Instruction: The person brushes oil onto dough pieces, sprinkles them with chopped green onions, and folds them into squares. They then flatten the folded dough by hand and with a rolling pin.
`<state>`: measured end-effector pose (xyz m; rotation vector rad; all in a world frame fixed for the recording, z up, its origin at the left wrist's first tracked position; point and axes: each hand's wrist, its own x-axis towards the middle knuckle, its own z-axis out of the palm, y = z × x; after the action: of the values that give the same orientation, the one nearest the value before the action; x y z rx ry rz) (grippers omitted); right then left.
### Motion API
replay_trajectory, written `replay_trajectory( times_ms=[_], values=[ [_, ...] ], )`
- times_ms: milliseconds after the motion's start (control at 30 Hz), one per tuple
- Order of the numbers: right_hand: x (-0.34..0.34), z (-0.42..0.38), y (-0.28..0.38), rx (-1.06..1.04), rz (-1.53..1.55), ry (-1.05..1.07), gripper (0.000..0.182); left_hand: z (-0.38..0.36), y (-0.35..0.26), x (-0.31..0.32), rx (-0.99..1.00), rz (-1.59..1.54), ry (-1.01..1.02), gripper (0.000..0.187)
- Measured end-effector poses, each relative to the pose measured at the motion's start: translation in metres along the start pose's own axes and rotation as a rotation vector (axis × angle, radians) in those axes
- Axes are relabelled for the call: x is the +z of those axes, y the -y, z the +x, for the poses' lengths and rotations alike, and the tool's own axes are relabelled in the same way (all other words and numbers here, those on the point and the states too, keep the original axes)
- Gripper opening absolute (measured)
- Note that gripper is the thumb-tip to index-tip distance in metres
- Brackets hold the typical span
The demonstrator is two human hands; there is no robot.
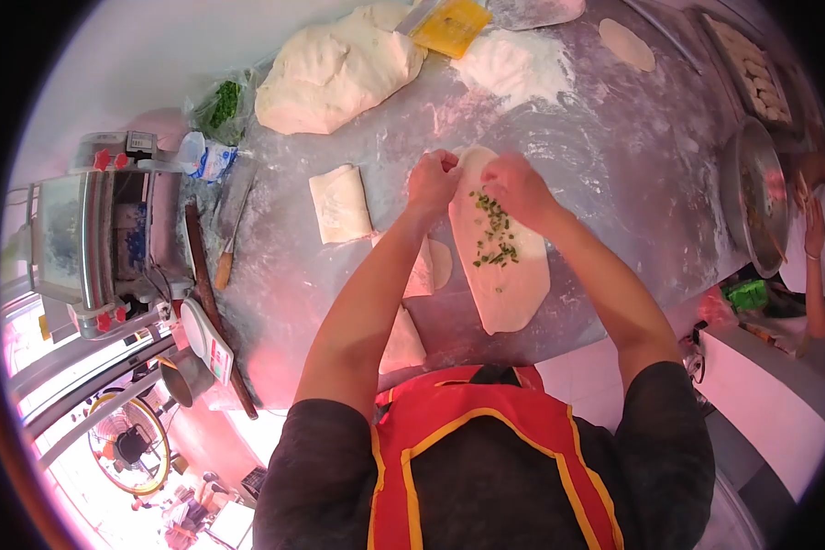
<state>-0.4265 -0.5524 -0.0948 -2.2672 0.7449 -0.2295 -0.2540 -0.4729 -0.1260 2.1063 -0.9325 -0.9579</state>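
A long, flat sheet of dough (509, 298) lies on the metal worktop, with chopped green onion (493, 234) scattered down its middle. At its far left edge is my left hand (434, 186), fingers curled closed on the dough. My right hand (521, 191) is over the far part of the sheet, its fingers bent together just above the green onion. What those fingertips hold is hidden and slightly blurred. Left of the sheet sits a folded dough piece (340, 203), and more dough pieces (420, 275) lie partly behind my left forearm.
Farther back are a large dough mass (339, 69), a flour pile (513, 69) and a yellow container (451, 26). A knife (232, 215), rolling pin (213, 293), scale (207, 341) and dough machine (87, 238) stand left. At right are a metal bowl (756, 197) and another person's arm (816, 266).
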Motion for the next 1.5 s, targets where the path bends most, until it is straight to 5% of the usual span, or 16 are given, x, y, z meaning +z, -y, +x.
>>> replay_trajectory(
  times_ms=[300,367,500,700,833,867,900,933,1000,1033,1100,1200,1267,1400,1500],
  values=[
    [0.017,-0.029,0.015,-0.227,-0.216,-0.195,0.016,-0.036,-0.004,-0.008,0.177,-0.057,-0.123,0.025],
    [0.011,-0.034,0.022,-0.179,-0.176,-0.182,0.017,-0.056,-0.008,-0.014,0.063,-0.216,0.060,0.026],
    [0.022,-0.032,0.051,-0.241,-0.117,-0.127,0.024,-0.094,0.003,-0.015,-0.092,-1.061,0.341,0.029],
    [0.033,-0.044,0.095,-0.209,0.086,-0.070,0.029,-0.122,0.086,-0.073,-0.163,-1.067,0.002,0.023],
    [0.037,-0.058,0.082,-0.081,0.104,-0.056,0.029,-0.145,0.141,-0.181,-0.254,-0.943,-0.514,0.020],
    [0.038,-0.058,0.082,-0.101,0.075,-0.065,0.029,-0.148,0.155,-0.206,-0.125,-0.563,-0.678,0.019],
    [0.037,-0.062,0.080,-0.099,0.041,-0.081,0.029,-0.143,0.196,-0.239,0.117,0.199,-0.761,0.018],
    [0.034,-0.072,0.078,-0.073,-0.002,-0.110,0.029,-0.144,0.214,-0.267,0.274,-0.330,-0.761,0.021],
    [0.027,-0.078,0.065,-0.047,-0.090,-0.211,0.029,-0.106,0.285,-0.312,-0.180,-0.185,-0.831,0.022],
    [0.023,-0.077,0.058,0.086,-0.061,-0.255,0.029,-0.119,0.238,-0.309,-0.147,-0.401,-0.879,0.034],
    [0.014,-0.077,0.029,0.258,-0.041,-0.344,0.029,-0.111,0.240,-0.287,0.214,0.827,-1.326,0.051],
    [0.001,-0.067,-0.001,0.328,-0.038,-0.390,0.030,-0.112,0.189,-0.218,0.062,-0.374,-0.682,0.041],
    [0.001,-0.043,-0.012,0.305,0.024,-0.383,0.031,-0.109,0.132,-0.170,0.098,-0.047,-0.440,0.042],
    [0.013,0.009,-0.031,0.262,0.168,-0.259,0.032,-0.069,0.057,-0.061,0.193,-0.122,-0.057,0.037],
    [0.015,0.039,-0.033,0.315,0.151,-0.127,0.032,-0.029,0.030,-0.007,0.118,-0.125,-0.077,0.041]
  ],
)
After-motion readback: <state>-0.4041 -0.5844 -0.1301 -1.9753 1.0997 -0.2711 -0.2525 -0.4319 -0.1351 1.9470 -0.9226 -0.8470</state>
